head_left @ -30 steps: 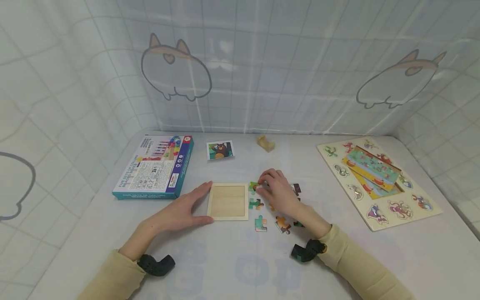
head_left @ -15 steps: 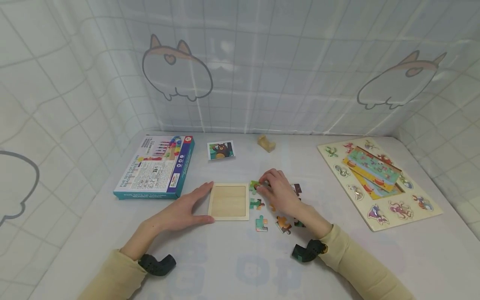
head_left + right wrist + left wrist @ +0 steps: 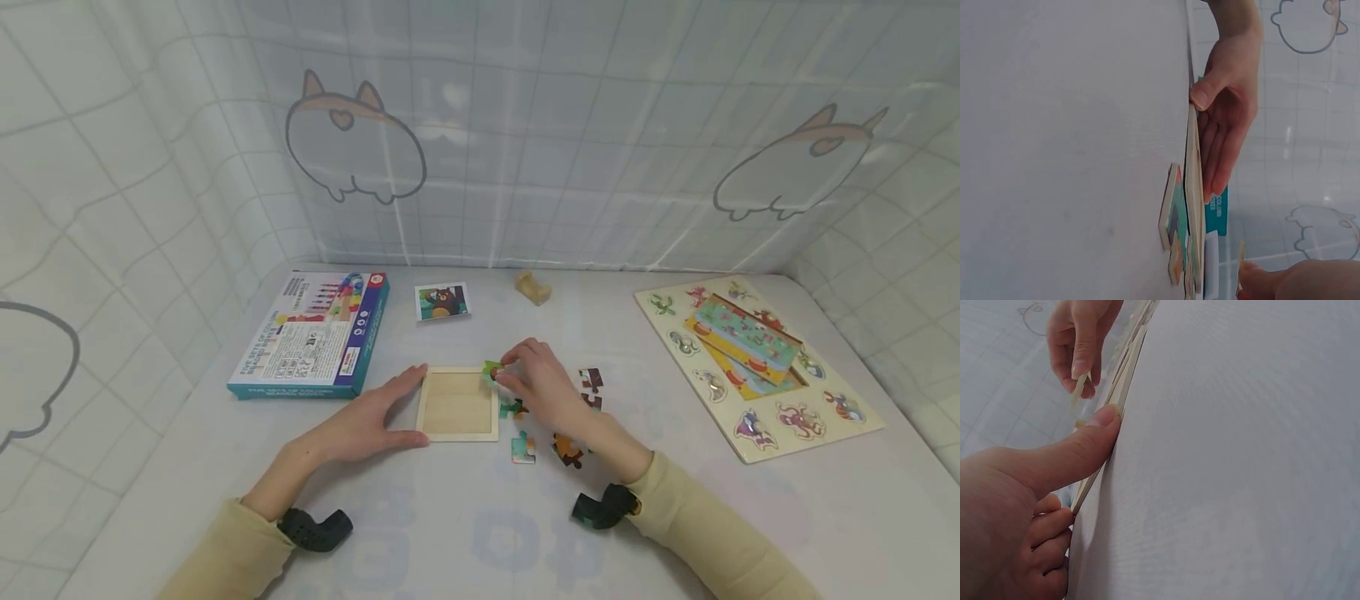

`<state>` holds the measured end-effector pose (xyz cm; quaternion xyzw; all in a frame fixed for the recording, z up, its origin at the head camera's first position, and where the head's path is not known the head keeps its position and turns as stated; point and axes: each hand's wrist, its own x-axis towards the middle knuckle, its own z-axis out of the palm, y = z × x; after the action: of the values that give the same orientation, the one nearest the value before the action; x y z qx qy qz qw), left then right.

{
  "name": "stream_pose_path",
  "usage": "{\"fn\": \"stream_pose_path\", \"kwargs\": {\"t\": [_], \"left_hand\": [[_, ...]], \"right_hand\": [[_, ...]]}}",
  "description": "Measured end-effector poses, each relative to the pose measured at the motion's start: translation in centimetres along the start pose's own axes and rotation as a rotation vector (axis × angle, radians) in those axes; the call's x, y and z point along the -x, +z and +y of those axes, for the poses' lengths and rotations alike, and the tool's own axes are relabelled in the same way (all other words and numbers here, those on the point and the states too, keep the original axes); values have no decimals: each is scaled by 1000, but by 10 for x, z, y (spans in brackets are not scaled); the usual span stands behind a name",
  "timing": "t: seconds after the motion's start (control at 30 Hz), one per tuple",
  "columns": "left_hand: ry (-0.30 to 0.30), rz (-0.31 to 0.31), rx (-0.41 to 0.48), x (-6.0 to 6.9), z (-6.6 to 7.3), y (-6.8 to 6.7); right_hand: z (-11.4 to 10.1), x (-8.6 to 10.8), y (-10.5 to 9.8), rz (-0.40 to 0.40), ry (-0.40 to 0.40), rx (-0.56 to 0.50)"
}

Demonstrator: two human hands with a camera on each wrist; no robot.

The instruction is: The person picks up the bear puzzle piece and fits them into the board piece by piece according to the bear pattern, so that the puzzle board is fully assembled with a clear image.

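My left hand (image 3: 358,423) lies beside the square wooden tray (image 3: 459,437), thumb and fingers spread and touching its two left corners. In the left wrist view its thumb rests at the tray edge (image 3: 1127,381). My right hand (image 3: 546,387) pinches a green puzzle piece (image 3: 491,372) at its left edge, raised over the tray's upper right corner. The right wrist view shows the raised piece (image 3: 1241,259) edge-on at the fingertips. Loose pieces, such as a teal one (image 3: 522,448) and an orange one (image 3: 567,451), lie right of the tray, some partly under my right hand.
A boxed set (image 3: 303,333) lies at the left. Behind the tray are a bear picture card (image 3: 442,302) and a small tan block (image 3: 532,287). On the right lies a wooden animal board (image 3: 716,417) with colourful boards (image 3: 750,337) on it.
My right hand has moved left with the green piece, from the table beside the tray to over its upper right corner. Dark pieces behind the hand show more. My left hand has stayed put.
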<state>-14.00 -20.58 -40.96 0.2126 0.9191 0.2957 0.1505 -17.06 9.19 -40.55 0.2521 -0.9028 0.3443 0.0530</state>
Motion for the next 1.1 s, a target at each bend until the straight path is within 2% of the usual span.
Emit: {"fn": "stream_pose_path", "kwargs": {"t": [0.53,0.8,1.1], "left_hand": [[-6,0,6,0,-2,0],[15,4,13,0,-3,0],[8,7,21,0,-2,1]], "right_hand": [[-14,-10,16,-41,9,-71],[-19,-17,26,-58,-4,-67],[-25,-22,36,-68,-21,-59]]}}
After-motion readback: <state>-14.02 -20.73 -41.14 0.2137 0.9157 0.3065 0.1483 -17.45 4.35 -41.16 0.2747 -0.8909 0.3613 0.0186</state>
